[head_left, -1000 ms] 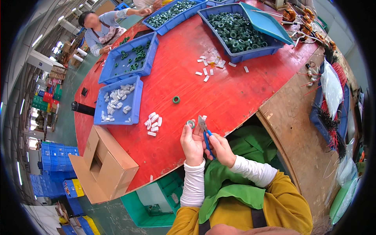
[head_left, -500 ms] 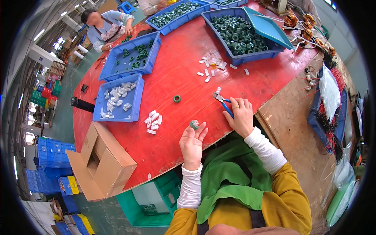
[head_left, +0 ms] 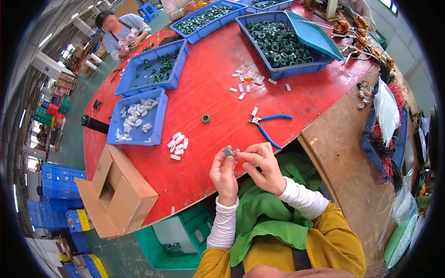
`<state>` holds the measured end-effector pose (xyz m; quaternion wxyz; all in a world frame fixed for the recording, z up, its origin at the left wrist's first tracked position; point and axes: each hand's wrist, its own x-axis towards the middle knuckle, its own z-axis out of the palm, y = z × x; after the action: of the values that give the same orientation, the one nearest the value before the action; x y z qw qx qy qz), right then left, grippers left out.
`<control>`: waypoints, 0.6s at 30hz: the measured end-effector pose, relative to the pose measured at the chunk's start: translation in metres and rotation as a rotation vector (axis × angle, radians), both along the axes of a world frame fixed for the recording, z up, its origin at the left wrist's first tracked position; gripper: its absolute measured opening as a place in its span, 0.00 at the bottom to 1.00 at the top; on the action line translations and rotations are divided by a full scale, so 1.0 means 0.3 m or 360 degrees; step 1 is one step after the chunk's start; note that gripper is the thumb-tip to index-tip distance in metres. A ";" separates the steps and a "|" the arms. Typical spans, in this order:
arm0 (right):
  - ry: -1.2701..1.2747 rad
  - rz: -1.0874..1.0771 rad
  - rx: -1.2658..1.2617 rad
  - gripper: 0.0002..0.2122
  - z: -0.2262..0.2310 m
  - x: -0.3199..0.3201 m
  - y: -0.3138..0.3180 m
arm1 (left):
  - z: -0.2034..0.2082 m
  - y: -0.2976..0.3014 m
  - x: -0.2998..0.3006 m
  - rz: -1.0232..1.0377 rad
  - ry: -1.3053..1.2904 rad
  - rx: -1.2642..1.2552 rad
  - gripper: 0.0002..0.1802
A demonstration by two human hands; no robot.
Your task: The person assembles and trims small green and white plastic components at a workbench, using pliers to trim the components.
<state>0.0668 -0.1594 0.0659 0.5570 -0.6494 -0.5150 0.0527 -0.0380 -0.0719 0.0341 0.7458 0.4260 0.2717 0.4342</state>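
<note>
Pliers that were in the right hand half a second ago now lie on the red table, and that hand has swung back to meet the left hand. Close to the body, the left pinches a small green ring between thumb and fingers, raised off the tabletop, probably for a clear view; the right's thumb and forefinger are drawn nearly together beside it, though I can't make out whether they grip anything. Just beyond, the pliers rest with blue handles spread, likely put there to free the hand yet stay reachable, a white piece by their tips. Leftward sit a little heap of white pieces and a lone ring. Farther off, a blue tray and a large blue bin seem walled to stop small parts scattering. Across the table is a co-worker.
</note>
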 end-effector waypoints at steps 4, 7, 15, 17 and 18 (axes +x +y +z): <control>0.0231 0.0068 -0.0013 0.14 -0.029 -0.024 0.015 | -0.012 -0.009 -0.004 0.0006 0.0043 0.0084 0.14; 0.0531 0.0178 -0.0024 0.12 -0.049 -0.020 0.019 | -0.016 -0.012 -0.003 0.0023 0.0075 0.0154 0.14; 0.1369 0.0449 -0.0081 0.10 -0.085 -0.019 0.026 | 0.015 -0.034 0.008 0.0080 0.0105 0.0448 0.10; 0.1184 0.0457 -0.0020 0.10 -0.088 -0.032 0.029 | 0.006 -0.026 -0.010 0.0053 0.0159 0.0519 0.13; 0.0948 0.0424 0.0014 0.10 -0.100 -0.028 0.032 | -0.003 -0.024 -0.015 0.0036 0.0213 0.0538 0.13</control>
<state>0.0584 -0.1498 0.0359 0.6741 -0.5300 -0.4102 0.3105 -0.0426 -0.0792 0.0333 0.6387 0.5702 0.2487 0.4528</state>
